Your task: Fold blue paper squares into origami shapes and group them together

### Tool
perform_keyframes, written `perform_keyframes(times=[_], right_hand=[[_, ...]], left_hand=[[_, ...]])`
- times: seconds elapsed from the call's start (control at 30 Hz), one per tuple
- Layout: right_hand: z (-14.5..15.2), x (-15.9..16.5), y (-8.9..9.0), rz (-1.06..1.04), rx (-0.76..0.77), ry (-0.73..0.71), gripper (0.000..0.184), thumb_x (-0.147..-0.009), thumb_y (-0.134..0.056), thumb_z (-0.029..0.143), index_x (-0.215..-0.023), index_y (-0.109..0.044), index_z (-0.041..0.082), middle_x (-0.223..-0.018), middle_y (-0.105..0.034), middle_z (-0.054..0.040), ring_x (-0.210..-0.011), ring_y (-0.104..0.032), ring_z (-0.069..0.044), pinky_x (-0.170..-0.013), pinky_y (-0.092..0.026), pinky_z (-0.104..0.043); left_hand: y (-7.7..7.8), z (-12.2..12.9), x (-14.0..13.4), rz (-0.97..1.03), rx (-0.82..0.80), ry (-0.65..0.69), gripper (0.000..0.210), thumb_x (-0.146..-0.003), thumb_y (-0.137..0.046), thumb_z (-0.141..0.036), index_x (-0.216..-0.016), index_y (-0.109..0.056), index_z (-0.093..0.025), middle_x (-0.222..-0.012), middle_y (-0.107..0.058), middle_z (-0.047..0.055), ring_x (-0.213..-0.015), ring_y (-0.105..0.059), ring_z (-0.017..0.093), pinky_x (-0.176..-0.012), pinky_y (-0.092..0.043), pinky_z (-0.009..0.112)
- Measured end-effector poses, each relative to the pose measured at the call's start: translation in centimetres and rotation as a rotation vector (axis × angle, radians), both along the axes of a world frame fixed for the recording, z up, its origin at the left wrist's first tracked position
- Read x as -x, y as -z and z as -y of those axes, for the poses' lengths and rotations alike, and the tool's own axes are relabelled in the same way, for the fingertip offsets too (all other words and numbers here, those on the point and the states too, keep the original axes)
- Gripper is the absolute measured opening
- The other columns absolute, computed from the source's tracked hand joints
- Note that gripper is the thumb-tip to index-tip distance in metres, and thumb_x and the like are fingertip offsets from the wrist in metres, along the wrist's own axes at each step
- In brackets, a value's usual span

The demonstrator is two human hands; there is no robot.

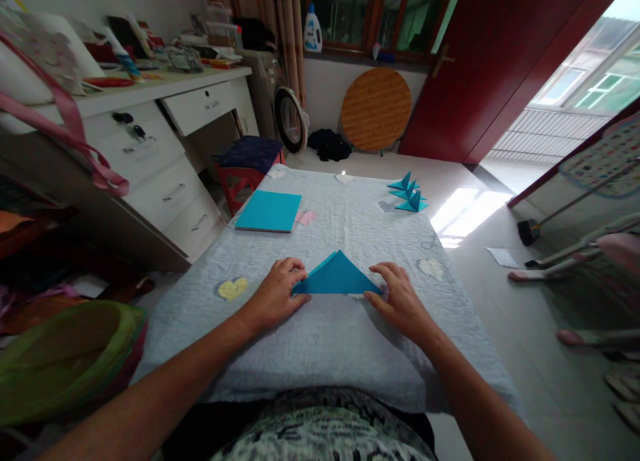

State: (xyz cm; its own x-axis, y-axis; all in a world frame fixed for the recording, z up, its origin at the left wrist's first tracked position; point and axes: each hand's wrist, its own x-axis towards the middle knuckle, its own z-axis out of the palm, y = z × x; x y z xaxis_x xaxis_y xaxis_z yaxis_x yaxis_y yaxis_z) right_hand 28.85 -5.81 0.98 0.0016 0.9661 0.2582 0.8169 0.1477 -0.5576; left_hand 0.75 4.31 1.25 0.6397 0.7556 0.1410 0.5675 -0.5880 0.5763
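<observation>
A blue sheet of paper folded into a triangle (340, 275) lies on the cloth in front of me, its peak pointing away and its long edge towards me. Its layers are slightly offset along the left slope. My left hand (280, 289) grips the left corner, thumb at the near edge and fingers curled above. At the right corner, my right hand (397, 297) holds the paper between thumb and bent fingers. Farther back on the left rests a stack of square blue paper (269, 211). Several folded blue paper pieces (411, 195) stand in a row at the far right.
A pale cloth with heart patches covers the table (320, 354). Left of it are a green-rimmed basket (65, 314), a red stool (245, 174) and a white desk (165, 161). A pink-footed metal frame (580, 247) stands to the right.
</observation>
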Motion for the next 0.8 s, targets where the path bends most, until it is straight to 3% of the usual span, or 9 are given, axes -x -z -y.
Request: perform_keyframes(times=[0.07,0.13,0.2,0.27,0.33,0.47,0.63,0.73,0.8], right_hand=[[-0.9,0.2,-0.4,-0.027,0.016,-0.034,0.014,-0.084,-0.062,0.023,-0.097,-0.067,0.021,-0.121,-0.061,-0.0131,-0.116,-0.053,-0.031,-0.101,-0.042,-0.053],[-1.8,-0.1,-1.1,-0.106,0.015,-0.051,0.005,-0.083,-0.061,0.023,-0.080,-0.064,0.021,-0.121,-0.063,-0.0107,-0.116,-0.053,-0.030,-0.101,-0.040,-0.053],[-2.6,-0.7,-1.9,-0.276,0.037,-0.064,0.010,-0.083,-0.063,0.028,-0.076,-0.062,0.021,-0.113,-0.066,-0.0078,-0.107,-0.058,-0.027,-0.096,-0.043,-0.047],[-3.5,-1.1,-2.6,-0.536,0.123,-0.072,0.016,-0.085,-0.063,0.036,-0.078,-0.063,0.022,-0.087,-0.066,-0.0029,-0.084,-0.060,-0.020,-0.082,-0.048,-0.038],[-4.2,-1.2,-3.0,-0.848,0.141,-0.052,0.021,-0.082,-0.068,0.042,-0.083,-0.064,0.022,-0.075,-0.062,0.0008,-0.071,-0.058,-0.016,-0.072,-0.049,-0.033],[-4.9,-0.7,-2.1,-1.255,0.120,-0.002,0.037,-0.070,-0.080,0.047,-0.091,-0.063,0.022,-0.074,-0.062,0.0022,-0.063,-0.057,-0.014,-0.057,-0.049,-0.028],[-4.8,-0.2,-0.4,-1.254,0.173,0.138,0.046,-0.066,-0.083,0.045,-0.098,-0.059,0.022,-0.060,-0.052,0.0077,-0.047,-0.046,-0.010,-0.041,-0.037,-0.021],[-4.8,-0.3,-0.1,-1.138,0.132,0.192,0.064,-0.070,-0.080,0.043,-0.125,-0.052,0.025,-0.055,-0.046,0.0114,-0.045,-0.041,-0.010,-0.042,-0.033,-0.020],[-4.9,-0.6,0.2,-1.007,0.114,0.182,0.064,-0.075,-0.074,0.042,-0.132,-0.049,0.026,-0.059,-0.048,0.0101,-0.047,-0.042,-0.011,-0.044,-0.035,-0.022]], left_hand=[[-0.4,-0.5,-0.6,0.071,0.019,0.026,0.005,-0.077,-0.067,-0.023,-0.081,-0.067,-0.020,-0.114,-0.062,0.008,-0.112,-0.054,0.029,-0.100,-0.044,0.047],[-1.1,-1.1,-1.0,0.201,0.067,0.040,0.005,-0.079,-0.066,-0.025,-0.077,-0.064,-0.021,-0.111,-0.065,0.007,-0.111,-0.056,0.027,-0.101,-0.043,0.045],[-2.2,-1.7,-1.5,0.362,0.179,0.022,0.012,-0.081,-0.066,-0.031,-0.079,-0.063,-0.020,-0.101,-0.067,0.006,-0.104,-0.059,0.025,-0.095,-0.047,0.039],[-3.2,-2.4,-2.3,0.478,0.352,-0.033,0.021,-0.084,-0.066,-0.039,-0.081,-0.061,-0.019,-0.080,-0.063,0.001,-0.082,-0.061,0.019,-0.076,-0.050,0.030],[-3.7,-2.9,-3.4,0.629,0.466,-0.095,0.027,-0.081,-0.070,-0.042,-0.078,-0.057,-0.018,-0.071,-0.057,-0.003,-0.067,-0.056,0.013,-0.065,-0.047,0.024],[-2.6,-3.6,-5.2,0.808,0.694,-0.138,0.036,-0.076,-0.074,-0.047,-0.080,-0.052,-0.019,-0.062,-0.050,-0.007,-0.049,-0.044,0.008,-0.044,-0.037,0.018],[-0.3,-3.7,-5.6,0.736,0.840,-0.196,0.044,-0.072,-0.078,-0.045,-0.098,-0.051,-0.021,-0.073,-0.062,-0.005,-0.047,-0.047,0.006,-0.040,-0.032,0.015],[-0.3,-3.6,-5.2,0.747,0.822,-0.165,0.057,-0.071,-0.080,-0.039,-0.117,-0.048,-0.023,-0.072,-0.062,-0.006,-0.046,-0.044,0.005,-0.042,-0.031,0.015],[-0.6,-3.5,-5.0,0.764,0.807,-0.140,0.067,-0.069,-0.082,-0.034,-0.125,-0.046,-0.023,-0.067,-0.059,-0.008,-0.046,-0.043,0.006,-0.044,-0.031,0.016]])
